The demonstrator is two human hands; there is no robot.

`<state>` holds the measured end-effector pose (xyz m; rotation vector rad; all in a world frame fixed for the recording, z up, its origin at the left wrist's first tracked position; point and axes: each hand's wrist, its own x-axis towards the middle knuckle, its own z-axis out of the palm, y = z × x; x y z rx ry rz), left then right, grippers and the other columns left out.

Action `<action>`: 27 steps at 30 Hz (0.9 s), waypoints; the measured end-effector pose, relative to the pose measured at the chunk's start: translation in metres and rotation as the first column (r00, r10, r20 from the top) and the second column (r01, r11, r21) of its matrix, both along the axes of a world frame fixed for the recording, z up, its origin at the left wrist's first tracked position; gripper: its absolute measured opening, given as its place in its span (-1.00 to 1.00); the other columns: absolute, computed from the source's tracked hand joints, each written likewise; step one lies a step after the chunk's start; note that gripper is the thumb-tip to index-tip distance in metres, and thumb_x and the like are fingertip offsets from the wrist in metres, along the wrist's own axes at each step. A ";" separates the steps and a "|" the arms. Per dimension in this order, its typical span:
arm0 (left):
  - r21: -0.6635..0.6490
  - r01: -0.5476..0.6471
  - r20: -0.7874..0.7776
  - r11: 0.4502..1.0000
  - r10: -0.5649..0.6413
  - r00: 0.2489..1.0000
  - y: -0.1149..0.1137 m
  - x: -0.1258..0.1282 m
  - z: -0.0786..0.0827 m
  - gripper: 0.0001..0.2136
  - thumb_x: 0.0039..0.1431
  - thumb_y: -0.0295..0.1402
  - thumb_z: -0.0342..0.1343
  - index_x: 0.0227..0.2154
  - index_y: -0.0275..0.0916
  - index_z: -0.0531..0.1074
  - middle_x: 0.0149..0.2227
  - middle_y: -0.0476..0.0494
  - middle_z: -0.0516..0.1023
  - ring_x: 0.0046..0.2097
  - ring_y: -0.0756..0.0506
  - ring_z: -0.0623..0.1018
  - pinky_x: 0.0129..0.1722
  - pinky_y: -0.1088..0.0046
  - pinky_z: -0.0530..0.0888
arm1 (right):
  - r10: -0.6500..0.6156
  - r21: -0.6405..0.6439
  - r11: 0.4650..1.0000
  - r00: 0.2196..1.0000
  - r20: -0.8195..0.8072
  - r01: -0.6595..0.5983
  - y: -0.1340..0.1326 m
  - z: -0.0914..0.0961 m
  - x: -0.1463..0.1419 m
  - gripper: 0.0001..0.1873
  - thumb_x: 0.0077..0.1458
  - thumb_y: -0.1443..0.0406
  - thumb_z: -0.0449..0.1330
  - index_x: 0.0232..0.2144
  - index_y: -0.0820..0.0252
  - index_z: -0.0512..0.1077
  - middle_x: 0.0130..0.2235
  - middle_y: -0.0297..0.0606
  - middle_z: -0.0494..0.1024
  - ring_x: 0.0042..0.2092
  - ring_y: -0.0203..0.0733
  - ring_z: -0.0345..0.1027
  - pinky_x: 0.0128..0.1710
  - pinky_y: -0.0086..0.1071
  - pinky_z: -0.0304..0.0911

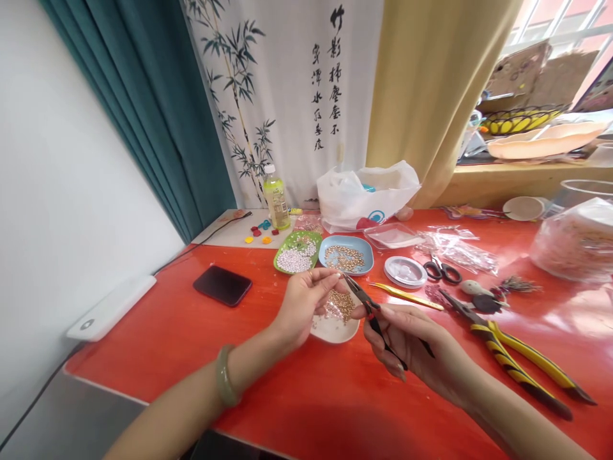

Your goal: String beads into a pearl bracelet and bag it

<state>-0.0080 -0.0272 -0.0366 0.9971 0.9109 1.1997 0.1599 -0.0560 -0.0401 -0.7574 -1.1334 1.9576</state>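
Observation:
My right hand point(407, 335) is closed round the black handles of small long-nosed pliers point(364, 297), whose jaws point up and to the left. Thumb and fingertips of my left hand point(306, 300) are pinched at the tip of those jaws; whatever lies between them is too small to make out. Below both hands is a white dish point(335, 332) with gold and pink beads, partly covered by my left hand. Just beyond stand a green tray point(276, 262) of white pearl-like beads and a blue tray point(370, 260) of gold beads.
Yellow tweezers point(407, 296), black scissors point(443, 271), a round clear-lidded container point(405, 272) and large yellow-black pliers point(512, 351) lie to the right. A phone point(223, 285) lies left. Behind stand a drink bottle point(276, 198) and a white plastic bag point(368, 195).

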 end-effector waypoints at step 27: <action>-0.059 0.125 0.151 0.990 -0.115 0.982 0.002 0.000 -0.008 -0.83 -0.06 -0.32 0.16 -0.53 -0.37 0.39 -0.61 0.04 0.29 -0.69 0.22 -0.06 -0.73 0.63 -0.17 | 0.041 0.004 0.999 0.999 0.016 -0.041 0.003 -0.002 0.004 -0.69 0.04 0.15 0.04 -0.26 0.25 0.39 -0.57 -0.34 0.30 -0.66 -0.40 0.10 -0.70 -0.49 -0.05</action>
